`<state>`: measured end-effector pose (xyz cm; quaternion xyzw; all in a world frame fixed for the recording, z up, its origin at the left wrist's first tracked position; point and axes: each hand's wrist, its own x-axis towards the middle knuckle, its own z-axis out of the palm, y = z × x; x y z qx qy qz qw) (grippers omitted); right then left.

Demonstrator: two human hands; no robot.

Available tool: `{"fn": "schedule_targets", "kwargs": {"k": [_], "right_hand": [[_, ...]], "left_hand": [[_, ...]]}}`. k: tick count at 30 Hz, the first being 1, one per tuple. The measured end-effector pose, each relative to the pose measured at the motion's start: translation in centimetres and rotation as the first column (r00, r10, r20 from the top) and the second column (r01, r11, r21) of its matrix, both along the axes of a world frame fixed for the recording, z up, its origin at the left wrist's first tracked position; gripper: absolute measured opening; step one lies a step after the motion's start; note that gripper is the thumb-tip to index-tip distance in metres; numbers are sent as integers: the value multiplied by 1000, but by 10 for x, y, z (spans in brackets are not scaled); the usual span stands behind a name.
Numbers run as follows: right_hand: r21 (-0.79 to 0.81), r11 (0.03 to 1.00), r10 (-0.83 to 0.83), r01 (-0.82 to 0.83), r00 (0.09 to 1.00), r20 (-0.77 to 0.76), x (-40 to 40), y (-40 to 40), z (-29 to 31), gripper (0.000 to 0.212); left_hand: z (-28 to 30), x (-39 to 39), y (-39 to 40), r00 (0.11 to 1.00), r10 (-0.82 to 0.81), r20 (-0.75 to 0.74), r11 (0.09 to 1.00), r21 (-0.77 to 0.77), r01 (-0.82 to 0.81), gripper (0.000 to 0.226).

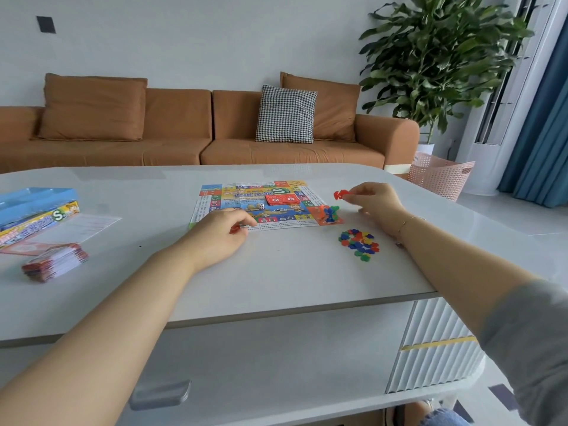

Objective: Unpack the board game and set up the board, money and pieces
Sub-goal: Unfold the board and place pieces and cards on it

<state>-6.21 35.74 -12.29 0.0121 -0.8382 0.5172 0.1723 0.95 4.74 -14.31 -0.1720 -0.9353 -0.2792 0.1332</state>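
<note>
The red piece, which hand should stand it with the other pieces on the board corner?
Right. The right hand already pinches the red piece just beyond the corner pawns; the left hand is farther away.

a pale table (276,281) fills the near half of the view, and beyond its far edge stands an orange-brown sofa (190,133) with a black-and-white checked cushion (286,114) on its right half. to the far right a leafy green plant (436,56) rises behind a pink lattice basket (439,175) on the floor, with blue curtains (544,142) at the right edge.
</note>
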Motion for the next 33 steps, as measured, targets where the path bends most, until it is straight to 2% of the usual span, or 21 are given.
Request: {"fn": "schedule_targets", "kwargs": {"k": [2,4,9,15,21,24,33], "right_hand": [[-4,999,-49,49,989,-139,1,1,1,9],[44,997,-46,55,981,-187,1,1,2,8],[194,981,53,-25,988,-142,3,2,5,6],[350,920,189,-176,982,-4,3,-1,5,14],[394,891,243,-224,970,2,6,-5,6,21],[381,899,219,-216,975,35,6,-6,6,22],[127,989,60,-73,992,109,37,10,0,32]], "left_hand": [[0,0,1,1000,1,-3,1000,-3,-1,24],[0,0,1,1000,2,-9,1000,-7,-2,24],[-1,-1,-1,1000,8,-1,1000,-7,-8,25],[-1,-2,-1,1000,7,-2,1000,2,-7,24],[-1,-1,0,1000,-1,-16,1000,2,1,24],[-2,-1,0,1000,-3,-13,1000,5,3,24],[0,0,-2,1000,6,-14,1000,0,-6,24]]}}
